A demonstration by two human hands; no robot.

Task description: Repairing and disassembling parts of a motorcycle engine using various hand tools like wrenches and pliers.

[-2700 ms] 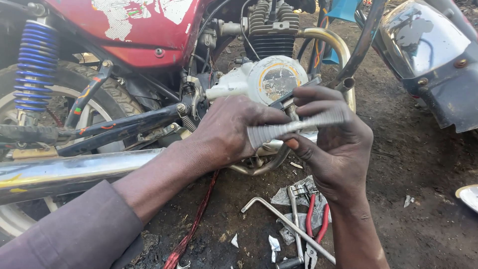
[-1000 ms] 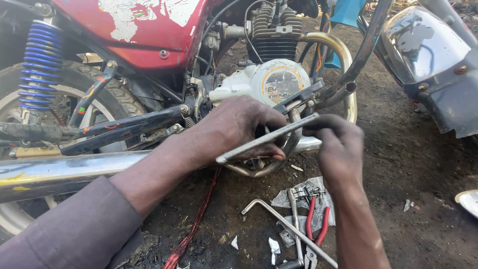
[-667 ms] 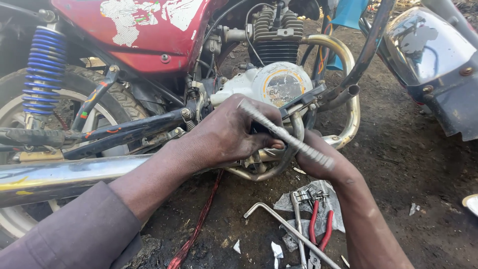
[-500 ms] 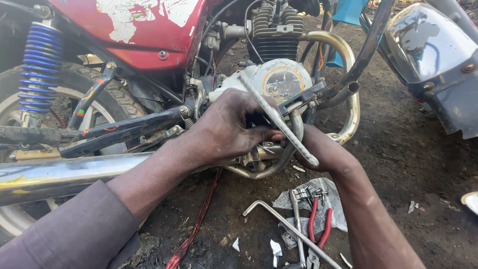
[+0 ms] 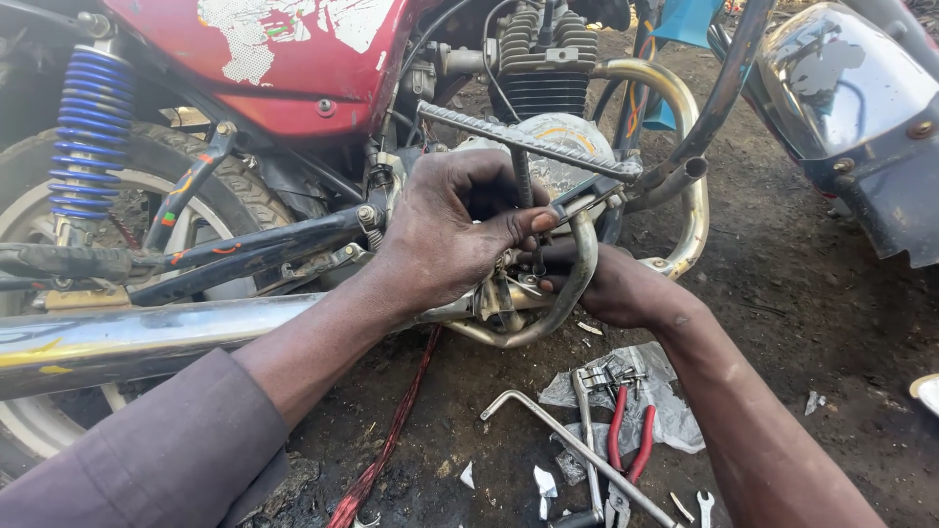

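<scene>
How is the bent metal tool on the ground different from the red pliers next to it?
The bent tool is one bare grey metal rod with an L-shaped bend at its end; the pliers have two red-covered handles that join at a pivot. The bent tool is longer and thinner, and it reaches further left than the pliers. Both lie on the dirt below the hands, near a crumpled plastic sheet, and neither is being touched.

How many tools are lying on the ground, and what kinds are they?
Red-handled pliers: 1
Long bent metal wrench: 1
Straight metal spanner: 1
Small spanner at the bottom edge: 1
Total: 4
The small bits on the plastic sheet are too tiny to count.
</scene>
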